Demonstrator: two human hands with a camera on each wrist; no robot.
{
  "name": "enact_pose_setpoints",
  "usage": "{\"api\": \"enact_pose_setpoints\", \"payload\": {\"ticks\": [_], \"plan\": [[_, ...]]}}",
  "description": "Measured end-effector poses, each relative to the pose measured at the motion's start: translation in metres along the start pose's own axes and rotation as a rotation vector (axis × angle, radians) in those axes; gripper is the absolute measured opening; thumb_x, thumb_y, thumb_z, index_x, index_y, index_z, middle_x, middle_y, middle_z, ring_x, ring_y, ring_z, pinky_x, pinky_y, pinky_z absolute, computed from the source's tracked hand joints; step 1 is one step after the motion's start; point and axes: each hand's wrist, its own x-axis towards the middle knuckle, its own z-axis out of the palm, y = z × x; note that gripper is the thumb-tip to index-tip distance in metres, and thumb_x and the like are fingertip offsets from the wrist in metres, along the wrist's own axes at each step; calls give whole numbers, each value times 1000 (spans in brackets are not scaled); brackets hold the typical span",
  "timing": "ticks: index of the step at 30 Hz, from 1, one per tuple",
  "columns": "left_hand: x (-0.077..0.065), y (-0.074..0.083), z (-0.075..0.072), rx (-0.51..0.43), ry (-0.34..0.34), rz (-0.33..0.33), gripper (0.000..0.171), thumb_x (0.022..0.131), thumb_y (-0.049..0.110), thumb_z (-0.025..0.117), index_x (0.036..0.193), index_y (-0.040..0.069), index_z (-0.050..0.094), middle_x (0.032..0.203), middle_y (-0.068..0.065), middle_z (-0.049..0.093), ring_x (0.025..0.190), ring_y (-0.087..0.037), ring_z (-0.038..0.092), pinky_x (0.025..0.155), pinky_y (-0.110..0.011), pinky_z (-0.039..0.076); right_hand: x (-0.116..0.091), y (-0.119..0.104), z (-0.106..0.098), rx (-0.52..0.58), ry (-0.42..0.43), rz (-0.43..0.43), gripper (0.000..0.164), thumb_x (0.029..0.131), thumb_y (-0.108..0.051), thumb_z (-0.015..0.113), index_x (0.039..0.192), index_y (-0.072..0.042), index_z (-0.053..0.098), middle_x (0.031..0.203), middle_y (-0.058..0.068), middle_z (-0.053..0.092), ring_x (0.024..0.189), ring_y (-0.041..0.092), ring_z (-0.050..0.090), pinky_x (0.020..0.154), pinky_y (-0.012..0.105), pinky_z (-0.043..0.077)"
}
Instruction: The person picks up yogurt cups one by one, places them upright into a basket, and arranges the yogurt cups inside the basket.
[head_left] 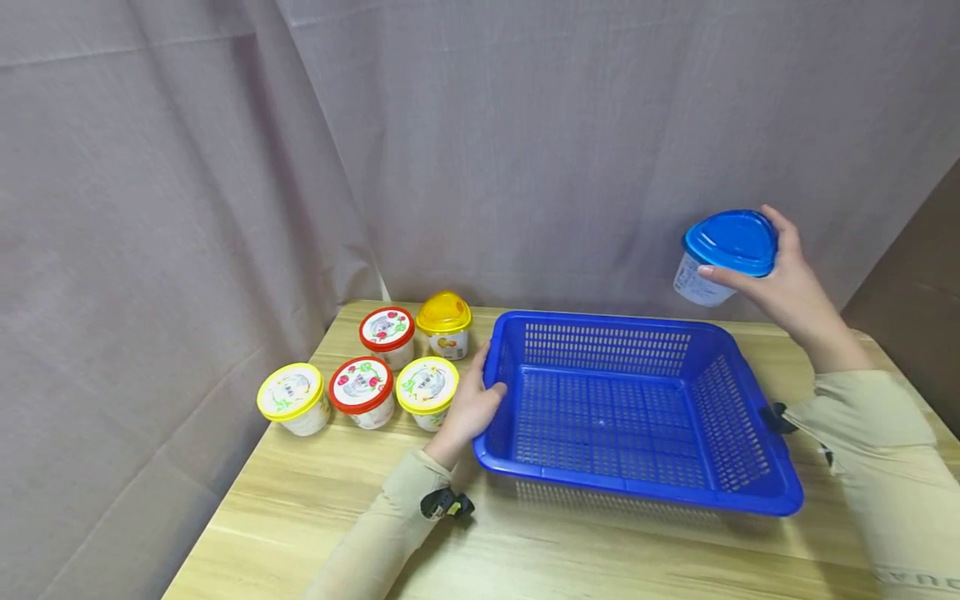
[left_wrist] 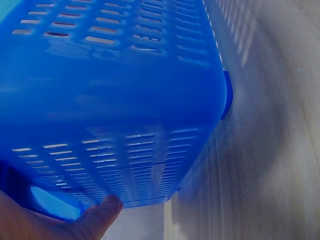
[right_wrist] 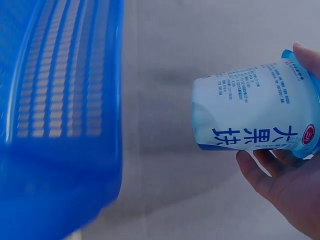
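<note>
In the head view my right hand (head_left: pixel 795 283) holds a white yogurt cup (head_left: pixel 701 282) with a blue domed lid, up in the air beyond the basket's far right corner. The right wrist view shows the same cup (right_wrist: pixel 245 107), its printed side turned to the camera and fingers around its lid end. My left hand (head_left: pixel 472 404) grips the left rim of a blue plastic basket (head_left: pixel 600 483). In the left wrist view, the thumb of that hand (left_wrist: pixel 95 220) lies against the basket's slotted wall (left_wrist: pixel 115 95). Nothing lies inside the basket.
Left of the basket stand two red-lidded cups (head_left: pixel 387 327) (head_left: pixel 362 385), two yellow-rimmed cups (head_left: pixel 291 392) (head_left: pixel 427 385) and a cup with a domed yellow lid (head_left: pixel 444 313). Behind the wooden table (head_left: pixel 315 508) hangs a grey curtain (head_left: pixel 525 167).
</note>
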Motion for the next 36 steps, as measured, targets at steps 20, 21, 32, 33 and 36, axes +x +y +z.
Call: {"api": "enact_pose_setpoints", "payload": {"ticks": [20,21,32,33,36], "plan": [[2,1,1,-19,3,-13,76,87,1,55,158,2,26,149,-26,46,129,-37,52,107,-51,43,6,-63,55,78,-114,-200,109,87,-31,80,162,-35,1,166,20,9,145,52,21,111,72,22],[2,1,2,-17,3,-15,76,87,1,56,158,2,26,149,-26,46,129,-37,53,107,-51,43,6,-65,58,79,-122,-207,109,87,-30,81,162,-35,1,166,20,10,145,52,21,110,72,22],[2,3,0,-12,12,-30,76,87,0,56,158,4,28,149,-26,46,128,-37,53,106,-51,44,10,-78,82,65,-183,-242,112,84,-32,83,162,-34,3,164,21,16,146,48,23,112,69,24],[2,3,-1,-10,12,-30,76,87,-1,56,158,4,28,148,-26,46,127,-37,53,106,-51,44,11,-78,85,59,-193,-242,112,84,-32,84,162,-33,3,164,22,16,146,48,23,112,69,24],[2,3,-2,-6,13,-28,76,87,-1,56,158,3,28,147,-26,48,126,-37,54,105,-51,45,14,-77,94,42,-218,-240,112,84,-34,84,162,-32,4,164,21,18,144,48,27,111,69,26]]}}
